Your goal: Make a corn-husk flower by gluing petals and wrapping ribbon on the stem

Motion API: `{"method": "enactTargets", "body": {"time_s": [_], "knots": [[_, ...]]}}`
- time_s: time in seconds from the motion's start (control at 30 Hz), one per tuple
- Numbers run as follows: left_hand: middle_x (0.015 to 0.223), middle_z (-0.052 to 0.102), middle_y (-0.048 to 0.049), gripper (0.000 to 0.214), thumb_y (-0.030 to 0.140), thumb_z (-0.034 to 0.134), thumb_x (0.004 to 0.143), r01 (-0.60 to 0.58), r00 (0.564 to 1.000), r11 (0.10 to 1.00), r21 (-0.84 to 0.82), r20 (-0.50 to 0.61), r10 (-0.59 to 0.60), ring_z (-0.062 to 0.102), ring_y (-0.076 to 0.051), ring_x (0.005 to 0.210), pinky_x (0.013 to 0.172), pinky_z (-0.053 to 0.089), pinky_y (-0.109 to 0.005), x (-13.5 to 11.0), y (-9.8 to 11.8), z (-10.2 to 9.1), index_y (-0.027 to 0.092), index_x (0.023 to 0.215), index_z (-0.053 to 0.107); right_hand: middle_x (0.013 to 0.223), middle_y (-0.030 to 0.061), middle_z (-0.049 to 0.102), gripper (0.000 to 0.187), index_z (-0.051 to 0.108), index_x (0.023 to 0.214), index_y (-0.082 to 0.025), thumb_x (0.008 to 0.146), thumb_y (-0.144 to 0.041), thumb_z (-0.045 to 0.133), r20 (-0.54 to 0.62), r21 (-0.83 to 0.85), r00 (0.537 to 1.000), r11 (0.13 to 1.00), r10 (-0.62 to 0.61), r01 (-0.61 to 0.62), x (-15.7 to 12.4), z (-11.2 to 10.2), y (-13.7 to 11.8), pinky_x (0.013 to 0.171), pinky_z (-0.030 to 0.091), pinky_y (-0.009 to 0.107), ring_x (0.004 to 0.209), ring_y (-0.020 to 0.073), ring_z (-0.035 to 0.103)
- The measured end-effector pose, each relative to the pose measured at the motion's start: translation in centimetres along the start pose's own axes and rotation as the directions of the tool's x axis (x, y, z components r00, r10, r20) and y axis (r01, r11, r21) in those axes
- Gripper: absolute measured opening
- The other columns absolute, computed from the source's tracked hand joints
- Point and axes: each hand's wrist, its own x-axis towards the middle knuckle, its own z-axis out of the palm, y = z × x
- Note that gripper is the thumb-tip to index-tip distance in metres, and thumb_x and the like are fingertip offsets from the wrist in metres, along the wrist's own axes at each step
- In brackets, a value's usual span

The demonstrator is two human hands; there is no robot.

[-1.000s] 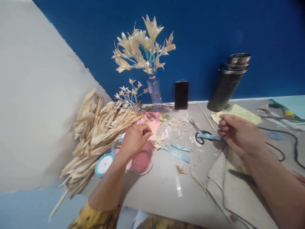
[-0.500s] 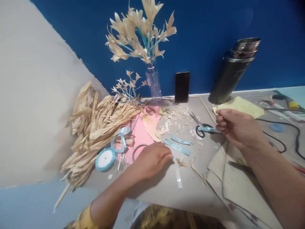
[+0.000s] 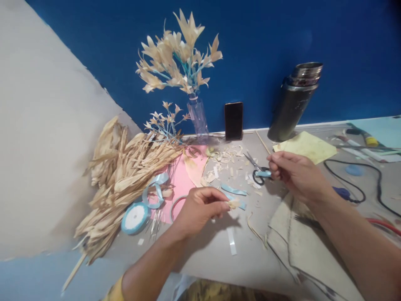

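Note:
My left hand (image 3: 200,207) is pinched on a small beige husk flower piece (image 3: 233,203), lifted just above the grey table (image 3: 213,251). My right hand (image 3: 296,173) is closed on a thin strip of light blue ribbon (image 3: 263,173), right beside the black-handled scissors (image 3: 255,167). Loose blue ribbon pieces (image 3: 234,190) lie between my hands. A blue ribbon spool (image 3: 134,217) and a pink sheet (image 3: 180,182) sit left of my left hand.
A heap of dried corn husks (image 3: 125,175) fills the left. A vase of husk flowers (image 3: 197,113), a phone (image 3: 233,120) and a steel flask (image 3: 293,104) stand against the blue wall. Yellow paper (image 3: 305,146), cables (image 3: 357,184) and grey sheets (image 3: 310,242) lie right.
My left hand left the pink sheet, came down toward me, then picked a small husk piece off the table. My right hand shifted slightly left with the ribbon.

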Motion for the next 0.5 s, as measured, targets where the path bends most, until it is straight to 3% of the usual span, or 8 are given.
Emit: {"method": "enactTargets", "body": {"time_s": [0.07,0.17,0.23,0.33,0.5], "knots": [[0.057,0.06,0.0022,0.028,0.035,0.085,0.067,0.092,0.995,0.928,-0.361,-0.004,-0.1,0.045,-0.008,0.047,0.049,0.031,-0.022,0.3,0.2,0.3,0.017,0.072,0.065,0.059,-0.0032,0.055,0.036,0.068,0.078,-0.017,0.075,-0.049,0.082,0.107,-0.053,0.994,0.998,0.037,-0.031,-0.7,0.7,0.4,0.046,0.034,0.018,0.051,0.007,0.045],[0.061,0.062,0.0015,0.036,0.033,0.091,0.06,0.121,0.991,0.772,-0.625,0.029,-0.131,0.041,-0.005,0.046,0.047,0.029,-0.019,1.0,0.2,1.3,0.016,0.071,0.061,0.053,-0.0085,0.041,0.039,0.064,0.08,-0.018,0.082,-0.056,0.074,0.235,-0.098,0.965,0.991,0.113,-0.092,-1.7,1.7,1.1,0.043,0.02,0.019,0.044,0.0054,0.028],[0.063,0.062,0.0012,0.037,0.032,0.092,0.061,0.103,0.992,0.734,-0.671,0.021,-0.121,0.041,-0.004,0.046,0.046,0.029,-0.018,1.5,0.2,2.0,0.015,0.068,0.06,0.052,-0.01,0.035,0.042,0.064,0.082,-0.017,0.084,-0.059,0.07,0.312,-0.13,0.941,0.987,0.127,-0.09,-2.2,2.1,1.4,0.044,0.016,0.02,0.045,0.0057,0.023],[0.063,0.061,0.0006,0.039,0.04,0.091,0.062,0.058,0.995,0.76,-0.647,-0.023,-0.095,0.041,-0.003,0.045,0.045,0.029,-0.018,2.1,0.3,2.9,0.013,0.066,0.063,0.052,-0.0099,0.034,0.044,0.065,0.086,-0.018,0.083,-0.062,0.069,0.415,-0.185,0.898,0.98,0.148,-0.076,-2.7,2.4,1.7,0.046,0.015,0.021,0.047,0.0065,0.024],[0.061,0.062,-0.0023,0.04,0.048,0.084,0.07,0.011,0.998,0.859,-0.511,-0.05,-0.043,0.041,-0.004,0.044,0.045,0.029,-0.019,2.4,0.2,3.9,0.01,0.069,0.072,0.057,-0.0087,0.039,0.042,0.059,0.078,-0.019,0.079,-0.057,0.075,0.421,-0.218,0.895,0.974,0.151,-0.062,-3.0,2.9,1.8,0.045,0.016,0.022,0.047,0.0053,0.026]]}}
